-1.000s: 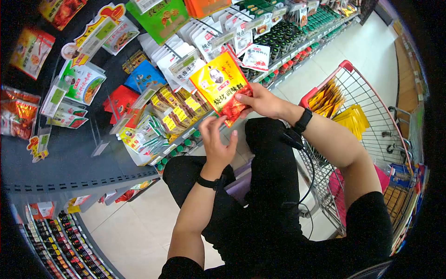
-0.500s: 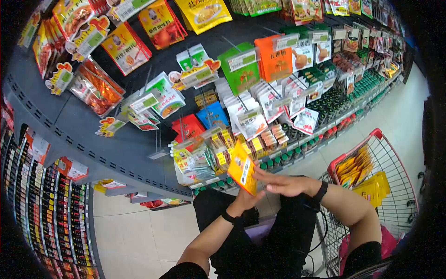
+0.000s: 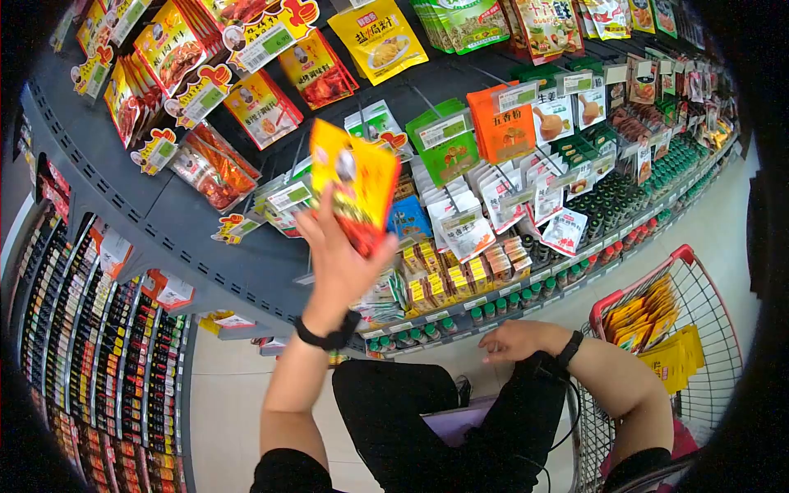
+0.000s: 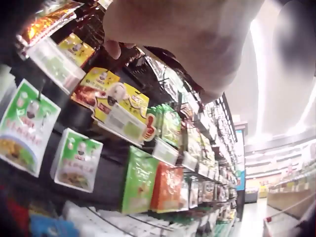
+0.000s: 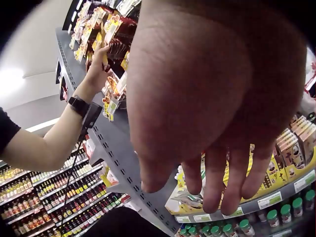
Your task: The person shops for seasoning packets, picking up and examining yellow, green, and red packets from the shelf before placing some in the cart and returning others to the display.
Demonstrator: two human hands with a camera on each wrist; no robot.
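Note:
My left hand (image 3: 341,263) grips a yellow and red seasoning packet (image 3: 353,185) by its lower part, held up in front of the hanging packets in the head view. The right wrist view shows that raised left hand (image 5: 98,66) near the upper rack. Over my right thigh hangs my right hand (image 3: 518,341), holding nothing, its fingers loosely bent; in the right wrist view the fingers of this hand (image 5: 212,113) point down. Behind the held packet are yellow-red packets (image 3: 263,108) on hooks with price tags. The left wrist view shows mostly my left hand's underside (image 4: 182,39).
A shopping cart (image 3: 600,308) with yellow packets (image 3: 645,316) stands at the right. Small boxes (image 3: 460,275) and green-capped jars (image 3: 431,332) line the lower shelf. Rows of bottles (image 3: 107,361) fill a shelf at the far left.
The packet passed from my right hand to my left, which has lifted it up and left toward the hanging packets. My right hand has let go and lowered. The head view has turned left.

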